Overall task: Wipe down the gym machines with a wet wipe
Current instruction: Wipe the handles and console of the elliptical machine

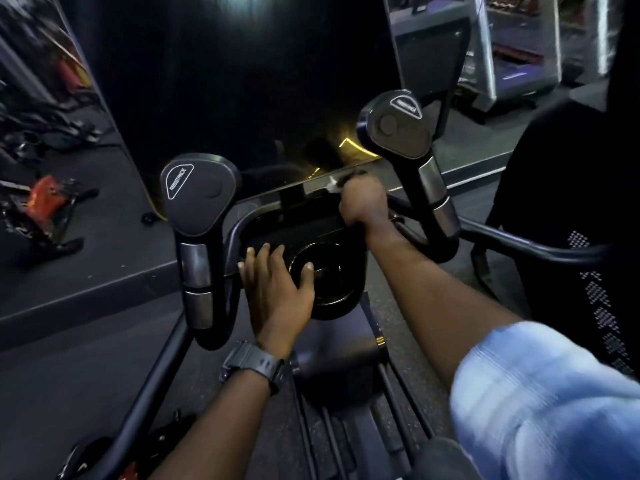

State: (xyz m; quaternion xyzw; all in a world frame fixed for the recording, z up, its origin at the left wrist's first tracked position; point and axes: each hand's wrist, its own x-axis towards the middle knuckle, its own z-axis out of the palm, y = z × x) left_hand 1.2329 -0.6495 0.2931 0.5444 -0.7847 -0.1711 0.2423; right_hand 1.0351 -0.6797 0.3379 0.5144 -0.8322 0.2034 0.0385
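Fingers of right hand [363, 199] curl round wet wipe [333, 184], rubbing console lower edge [304, 192]; left hand [277, 285] flat, fingers spread, bracing by cup holder [329, 282]; next, probably sweep along edge toward handles.

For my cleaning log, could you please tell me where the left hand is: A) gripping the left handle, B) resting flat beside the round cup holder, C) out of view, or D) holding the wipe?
B: the left hand lies open on the console beside the cup holder; the right hand holds the wet wipe.
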